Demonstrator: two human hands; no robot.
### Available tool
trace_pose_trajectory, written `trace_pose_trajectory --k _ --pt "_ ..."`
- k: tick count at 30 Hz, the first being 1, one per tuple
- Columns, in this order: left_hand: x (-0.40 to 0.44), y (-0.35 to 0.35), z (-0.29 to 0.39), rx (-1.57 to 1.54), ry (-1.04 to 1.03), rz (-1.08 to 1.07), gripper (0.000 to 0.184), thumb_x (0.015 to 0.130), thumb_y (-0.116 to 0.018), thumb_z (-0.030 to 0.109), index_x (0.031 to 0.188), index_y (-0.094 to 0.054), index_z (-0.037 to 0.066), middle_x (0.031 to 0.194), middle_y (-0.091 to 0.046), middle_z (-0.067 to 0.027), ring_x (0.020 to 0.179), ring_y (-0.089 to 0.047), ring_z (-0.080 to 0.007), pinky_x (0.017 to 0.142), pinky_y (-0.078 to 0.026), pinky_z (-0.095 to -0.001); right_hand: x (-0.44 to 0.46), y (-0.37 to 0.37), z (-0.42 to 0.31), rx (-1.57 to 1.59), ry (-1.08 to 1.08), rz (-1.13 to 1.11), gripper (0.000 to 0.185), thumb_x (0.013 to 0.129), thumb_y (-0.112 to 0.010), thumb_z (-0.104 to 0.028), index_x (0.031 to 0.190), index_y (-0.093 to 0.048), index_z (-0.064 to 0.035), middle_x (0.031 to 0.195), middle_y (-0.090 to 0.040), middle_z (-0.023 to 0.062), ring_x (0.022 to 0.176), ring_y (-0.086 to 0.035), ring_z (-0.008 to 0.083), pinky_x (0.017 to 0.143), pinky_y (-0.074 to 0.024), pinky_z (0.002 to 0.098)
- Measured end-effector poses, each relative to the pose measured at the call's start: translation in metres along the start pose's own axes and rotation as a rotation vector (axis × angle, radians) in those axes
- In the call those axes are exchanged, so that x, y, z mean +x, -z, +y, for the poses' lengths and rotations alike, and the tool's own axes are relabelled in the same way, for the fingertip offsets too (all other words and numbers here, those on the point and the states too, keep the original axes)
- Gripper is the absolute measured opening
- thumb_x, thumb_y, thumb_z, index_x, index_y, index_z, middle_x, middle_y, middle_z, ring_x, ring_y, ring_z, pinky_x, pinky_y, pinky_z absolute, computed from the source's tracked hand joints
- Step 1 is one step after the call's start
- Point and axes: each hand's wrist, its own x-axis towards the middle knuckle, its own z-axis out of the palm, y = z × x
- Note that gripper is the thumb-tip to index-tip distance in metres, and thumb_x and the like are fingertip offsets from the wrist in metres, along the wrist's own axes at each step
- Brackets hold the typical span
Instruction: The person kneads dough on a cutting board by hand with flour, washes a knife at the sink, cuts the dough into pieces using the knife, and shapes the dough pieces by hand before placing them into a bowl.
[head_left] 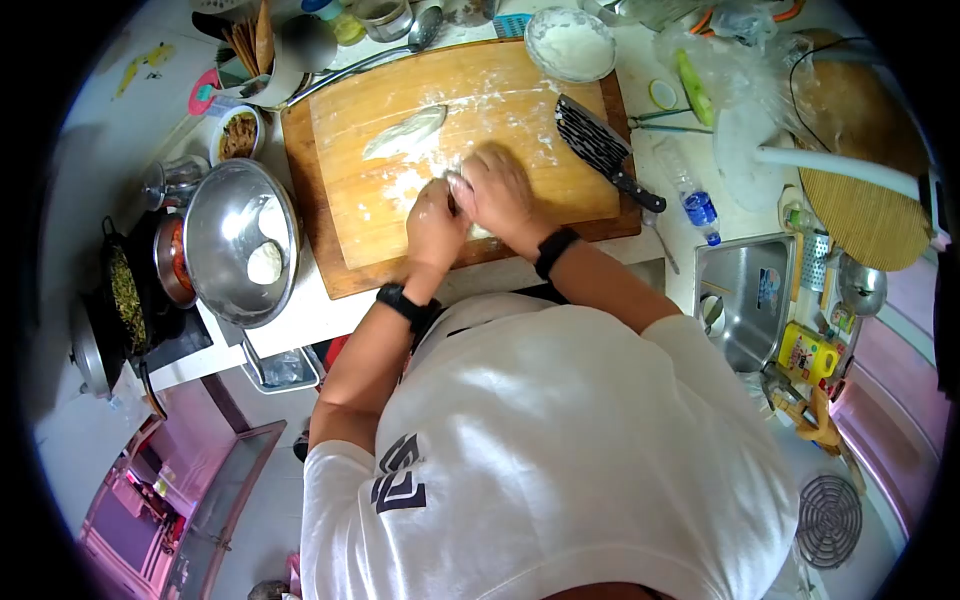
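Over the floury wooden cutting board (365,225), my left hand (437,218) and my right hand (497,190) meet with fingers curled. They press on a piece of dough that is mostly hidden beneath them; a pale edge of dough (480,232) shows below my right hand. Just beyond my hands lies a long flattened strip of dough (405,133). A cleaver (592,138) with a black handle rests on the board's right side. Left of the board, a steel bowl (230,290) holds rounded dough pieces (265,262).
A bowl of flour (570,45) stands at the board's far right corner. A ladle (425,28) lies along the back edge. To the left are a small bowl of food (238,135) and a wok (125,290). A plastic bottle (698,208) and a sink (740,300) are to the right.
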Motion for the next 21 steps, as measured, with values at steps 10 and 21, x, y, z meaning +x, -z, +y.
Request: trace_pose_trajectory --k 10,21 --pt "-0.003 0.016 0.026 -0.028 -0.204 0.033 0.048 0.077 -0.081 0.01 0.12 -0.06 0.001 0.112 -0.066 -0.0206 0.09 -0.067 -0.0379 0.078 -0.056 -0.0439 -0.001 0.015 0.014 0.409 -0.144 -0.031 0.023 0.093 -0.065 -0.024 0.104 -0.067 -0.0034 0.108 -0.067 0.0181 0.106 -0.062 0.0383 0.096 -0.0472 0.048" --pt "0.03 0.005 0.02 -0.104 0.161 -0.138 0.034 0.075 -0.081 0.006 0.102 -0.061 0.0 0.095 -0.066 -0.0174 0.086 -0.064 -0.0321 0.074 -0.052 -0.0416 0.012 -0.003 0.034 0.055 -0.036 0.027 0.034 0.097 -0.061 -0.026 0.12 -0.066 -0.0007 0.131 -0.061 0.0218 0.128 -0.054 0.0387 0.112 -0.0391 0.047"
